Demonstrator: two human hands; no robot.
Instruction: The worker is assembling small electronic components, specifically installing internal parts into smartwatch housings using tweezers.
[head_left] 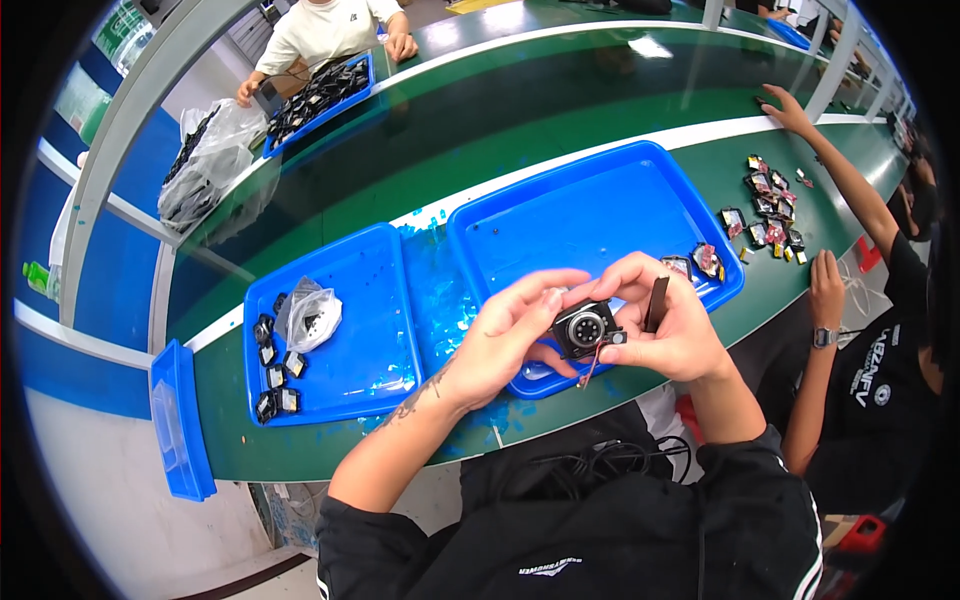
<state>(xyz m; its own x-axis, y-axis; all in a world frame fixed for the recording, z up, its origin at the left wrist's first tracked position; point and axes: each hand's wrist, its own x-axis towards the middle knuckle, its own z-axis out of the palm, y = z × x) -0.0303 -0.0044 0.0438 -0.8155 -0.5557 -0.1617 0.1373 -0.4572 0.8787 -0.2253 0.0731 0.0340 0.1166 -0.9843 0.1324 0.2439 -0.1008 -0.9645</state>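
Between my hands, above the near edge of the larger blue tray (560, 160), is a small black camera unit (585, 330) with a round, silver-ringed lens turned upward. My left hand (508, 335) grips it from the left side, thumb and fingers around its edge. On the right, my right hand (672, 330) pinches its lower right corner, where thin red wires (594, 362) hang down. A flat dark strip-like piece (657, 304) also stands up within the fingers of my right hand. Several opened units with exposed circuit boards (708, 261) lie in that tray's right corner.
A smaller blue tray (400, 300) at left holds black units (276, 376) and a plastic bag (314, 315). Opened units (770, 205) are piled at right beside a co-worker's arm (850, 185). Across the bench, another person sits by a full blue tray (368, 85).
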